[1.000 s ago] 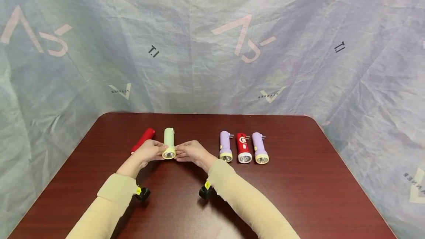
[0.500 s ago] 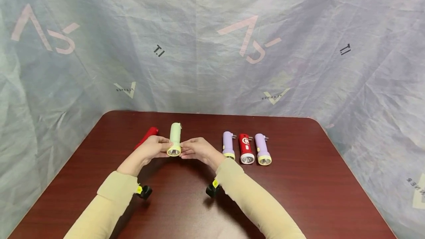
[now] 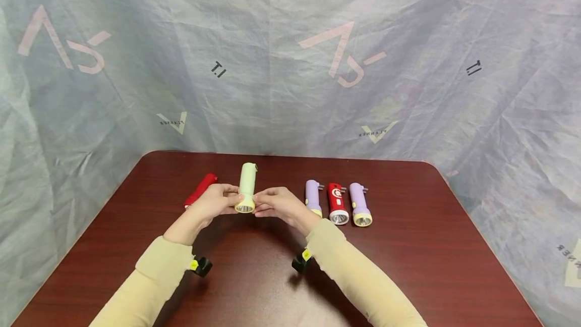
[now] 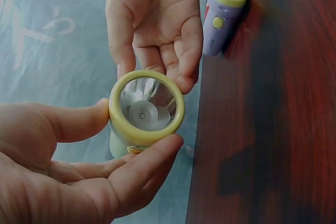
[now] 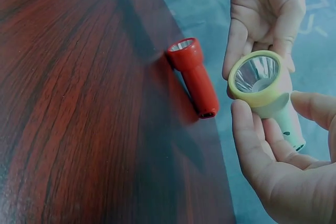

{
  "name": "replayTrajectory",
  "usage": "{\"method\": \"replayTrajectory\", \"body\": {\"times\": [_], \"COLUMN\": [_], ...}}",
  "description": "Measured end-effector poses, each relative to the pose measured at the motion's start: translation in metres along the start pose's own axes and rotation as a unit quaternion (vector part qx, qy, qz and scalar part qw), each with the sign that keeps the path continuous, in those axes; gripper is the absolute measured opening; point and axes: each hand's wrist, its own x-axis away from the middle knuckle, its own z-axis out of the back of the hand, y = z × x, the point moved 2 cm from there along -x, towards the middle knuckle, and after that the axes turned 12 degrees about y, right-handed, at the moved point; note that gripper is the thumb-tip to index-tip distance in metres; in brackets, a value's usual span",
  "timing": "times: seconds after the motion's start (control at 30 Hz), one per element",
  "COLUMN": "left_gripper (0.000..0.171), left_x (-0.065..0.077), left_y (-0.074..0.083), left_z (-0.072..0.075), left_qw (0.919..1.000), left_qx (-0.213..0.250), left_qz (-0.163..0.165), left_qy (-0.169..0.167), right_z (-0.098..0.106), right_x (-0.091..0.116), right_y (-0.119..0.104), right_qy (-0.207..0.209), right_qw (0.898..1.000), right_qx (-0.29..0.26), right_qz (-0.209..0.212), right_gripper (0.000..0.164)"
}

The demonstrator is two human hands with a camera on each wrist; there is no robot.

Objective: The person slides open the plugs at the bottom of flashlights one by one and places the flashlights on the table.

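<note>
A pale green flashlight (image 3: 247, 179) with a yellow head is held up over the table between both hands, lens end toward me. My left hand (image 3: 210, 207) pinches it near the yellow head, thumb on one side and fingers beneath, as the left wrist view shows. From the other side my right hand (image 3: 282, 206) grips it too; in the right wrist view its thumb (image 5: 310, 106) and fingertips reach the body just behind the lens ring (image 5: 247, 98). Behind my left hand lies a red flashlight (image 3: 202, 187), partly covered by that hand.
To the right, a purple flashlight (image 3: 312, 195), a red one with a white head (image 3: 337, 200) and another purple one (image 3: 359, 201) lie in a row on the dark red table (image 3: 254, 276). A grey cloth (image 3: 272, 74) hangs behind the table.
Both hands have raised the green flashlight and carried it to the right, away from the red flashlight on the left. The head view has shifted slightly as well.
</note>
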Motion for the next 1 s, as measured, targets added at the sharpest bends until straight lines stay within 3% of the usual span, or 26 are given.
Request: {"method": "replayTrajectory", "body": {"times": [0.37, 1.0], "left_gripper": [0.048, 0.048], "left_x": [0.008, 0.008], "left_y": [0.010, 0.010], "left_z": [-0.015, -0.037], "left_qw": [0.9994, 0.9983], "left_qx": [-0.010, 0.025], "left_qz": [-0.013, -0.020], "left_qy": [0.029, 0.048], "right_z": [0.010, 0.026], "right_x": [0.012, 0.016], "right_y": [-0.005, -0.006], "right_qy": [0.002, 0.006], "right_qw": [1.000, 0.999], "right_qx": [0.001, 0.025], "right_qz": [0.011, 0.026], "right_gripper": [0.032, 0.035]}}
